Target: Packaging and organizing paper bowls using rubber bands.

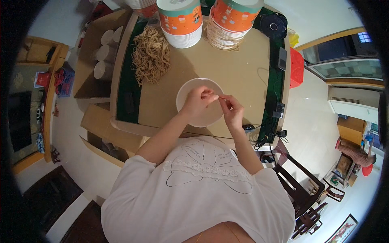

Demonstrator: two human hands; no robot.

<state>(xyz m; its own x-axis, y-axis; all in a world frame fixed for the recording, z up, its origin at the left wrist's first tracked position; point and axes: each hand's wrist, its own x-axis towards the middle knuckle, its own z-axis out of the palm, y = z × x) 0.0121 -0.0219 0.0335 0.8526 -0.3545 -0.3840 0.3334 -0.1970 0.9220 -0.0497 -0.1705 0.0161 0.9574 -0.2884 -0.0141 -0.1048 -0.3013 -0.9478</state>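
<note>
Both of my hands meet above a round white tub [187, 90] near the table's front edge. My left hand [197, 101] is closed, its fingertips pinched at the right side of the tub. Close beside it, my right hand [232, 111] pinches with thumb and forefinger, almost touching the left fingertips. Whatever lies between the fingers is too small to make out. A tangled heap of tan cords [150, 56] lies to the far left of the tub. More tan cords [221, 39] hang round the right-hand stack of paper tubs.
Stacked orange-and-green paper tubs [180, 22] and a second stack [236, 16] stand at the table's far side. A black fan-like round object [273, 26] sits far right. Cables [265, 137] run along the right edge. Cardboard boxes [91, 77] with white cylinders stand left.
</note>
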